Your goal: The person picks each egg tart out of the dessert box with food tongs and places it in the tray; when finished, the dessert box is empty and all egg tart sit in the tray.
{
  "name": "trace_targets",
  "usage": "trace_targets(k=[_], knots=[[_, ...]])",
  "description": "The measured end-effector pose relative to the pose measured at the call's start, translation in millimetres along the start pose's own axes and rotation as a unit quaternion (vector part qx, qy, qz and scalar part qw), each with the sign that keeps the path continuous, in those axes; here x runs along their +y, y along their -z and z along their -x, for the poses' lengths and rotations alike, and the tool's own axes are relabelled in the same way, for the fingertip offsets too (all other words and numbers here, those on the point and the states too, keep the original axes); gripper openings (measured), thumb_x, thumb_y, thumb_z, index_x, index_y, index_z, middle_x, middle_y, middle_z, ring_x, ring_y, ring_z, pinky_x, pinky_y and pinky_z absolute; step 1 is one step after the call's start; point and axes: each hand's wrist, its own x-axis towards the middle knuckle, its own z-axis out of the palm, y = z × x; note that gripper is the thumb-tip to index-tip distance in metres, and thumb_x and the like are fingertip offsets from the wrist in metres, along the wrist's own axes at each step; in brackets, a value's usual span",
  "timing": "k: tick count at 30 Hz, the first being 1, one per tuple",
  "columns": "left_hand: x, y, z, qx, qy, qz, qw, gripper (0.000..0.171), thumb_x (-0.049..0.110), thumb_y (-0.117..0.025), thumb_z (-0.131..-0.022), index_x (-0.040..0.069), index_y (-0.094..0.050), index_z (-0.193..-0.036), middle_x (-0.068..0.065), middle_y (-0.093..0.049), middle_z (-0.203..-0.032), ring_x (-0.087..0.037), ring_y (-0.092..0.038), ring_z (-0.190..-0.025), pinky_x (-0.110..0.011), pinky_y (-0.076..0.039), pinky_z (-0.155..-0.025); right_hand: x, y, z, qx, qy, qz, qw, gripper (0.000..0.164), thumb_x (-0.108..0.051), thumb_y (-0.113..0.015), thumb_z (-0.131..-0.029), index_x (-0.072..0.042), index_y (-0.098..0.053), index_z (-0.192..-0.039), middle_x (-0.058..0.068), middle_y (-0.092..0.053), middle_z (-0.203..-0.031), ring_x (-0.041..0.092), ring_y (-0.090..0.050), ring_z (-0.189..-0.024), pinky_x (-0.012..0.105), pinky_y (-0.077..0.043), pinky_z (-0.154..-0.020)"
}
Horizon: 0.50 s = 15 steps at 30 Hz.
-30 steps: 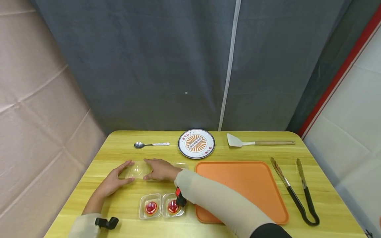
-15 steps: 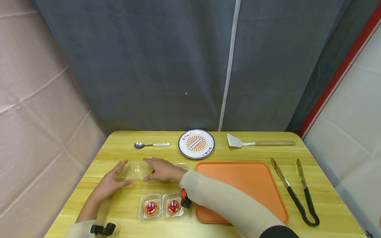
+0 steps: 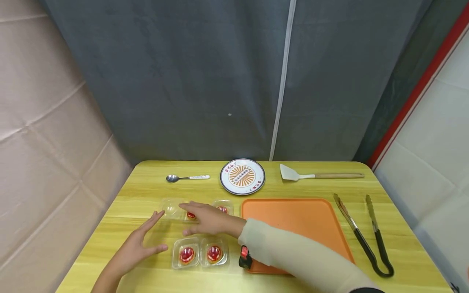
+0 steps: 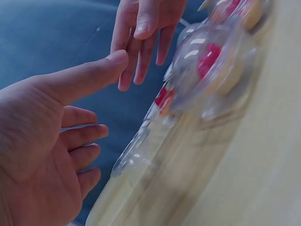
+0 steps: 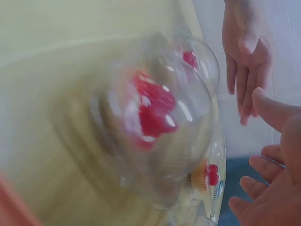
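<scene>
My left hand (image 3: 137, 246) hovers left of the plastic boxes, fingers extended and thumb apart, holding nothing. Over the gap between two rows of boxes is my right hand (image 3: 209, 221), also with fingers extended and nothing held. It partly covers a red-topped tart (image 3: 191, 215) in the far row. To that tart's left lies a clear plastic lid (image 3: 171, 208). Another boxed tart (image 3: 222, 209) sits at the far row's right. In the near row, a left boxed tart (image 3: 187, 255) and a right boxed tart (image 3: 214, 254) stand side by side, with domed clear covers in the right wrist view.
An orange tray (image 3: 293, 215) lies right of the boxes, partly under my right forearm. Black-handled tongs (image 3: 377, 244) rest at the far right. Along the back are a spoon (image 3: 187, 178), a patterned plate (image 3: 242, 177) and a white spatula (image 3: 318, 176).
Both hands have drawn back toward the near side, away from the clear lid. My right hand has also shifted right, uncovering more of the far-row tarts. The boxes stay in place.
</scene>
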Motion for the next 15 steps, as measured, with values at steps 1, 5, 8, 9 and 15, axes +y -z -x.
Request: trace_targets(k=[1, 5, 8, 9, 15], knots=[[2.6, -4.1, 3.0, -0.007, 0.000, 0.003, 1.0000, 0.096, 0.038, -0.085, -0.084, 0.023, -0.032, -0.163, -0.027, -0.025, -0.166, -0.060, -0.026, -0.146, -0.086, -0.026, -0.102, 0, -1, 4, 0.001, 0.005, -0.001, 1.000, 0.084, -0.047, -0.071, -0.096, -0.021, -0.030, -0.164, 0.009, -0.032, -0.167, 0.023, -0.027, -0.155, 0.043, -0.031, -0.124], [10.6, -20.9, 13.2, -0.038, 0.000, 0.016, 0.9992, 0.102, 0.044, -0.087, -0.079, 0.017, -0.035, -0.162, -0.021, -0.034, -0.164, -0.055, -0.032, -0.145, -0.080, -0.031, -0.107, -1, -7, 20, 0.007, 0.027, -0.001, 1.000, 0.084, -0.047, -0.070, -0.096, -0.020, -0.029, -0.164, 0.006, -0.033, -0.167, 0.022, -0.031, -0.154, 0.040, -0.031, -0.125], [13.5, -34.0, 18.4, -0.065, -0.006, 0.024, 0.9976, 0.106, 0.046, -0.088, -0.076, 0.012, -0.035, -0.161, -0.021, -0.036, -0.163, -0.055, -0.035, -0.144, -0.076, -0.035, -0.108, -1, -14, 31, 0.011, 0.037, 0.004, 0.999, 0.082, -0.050, -0.068, -0.097, -0.020, -0.030, -0.164, 0.004, -0.034, -0.166, 0.021, -0.036, -0.151, 0.037, -0.033, -0.123], [14.3, -38.0, 19.7, -0.070, -0.008, 0.024, 0.9972, 0.107, 0.046, -0.088, -0.075, 0.011, -0.035, -0.161, -0.022, -0.037, -0.162, -0.055, -0.036, -0.143, -0.075, -0.036, -0.108, -2, -16, 34, 0.012, 0.041, 0.007, 0.999, 0.082, -0.051, -0.067, -0.097, -0.019, -0.031, -0.163, 0.003, -0.034, -0.166, 0.020, -0.037, -0.150, 0.036, -0.034, -0.123], [13.7, -57.7, 23.3, -0.048, -0.040, -0.005, 0.9981, 0.113, 0.050, -0.090, -0.068, 0.005, -0.038, -0.158, -0.022, -0.042, -0.159, -0.051, -0.042, -0.140, -0.072, -0.038, -0.109, -2, -30, 48, 0.019, 0.063, 0.041, 0.997, 0.086, -0.054, -0.068, -0.095, -0.014, -0.033, -0.162, 0.004, -0.034, -0.166, 0.022, -0.038, -0.150, 0.037, -0.035, -0.122]])
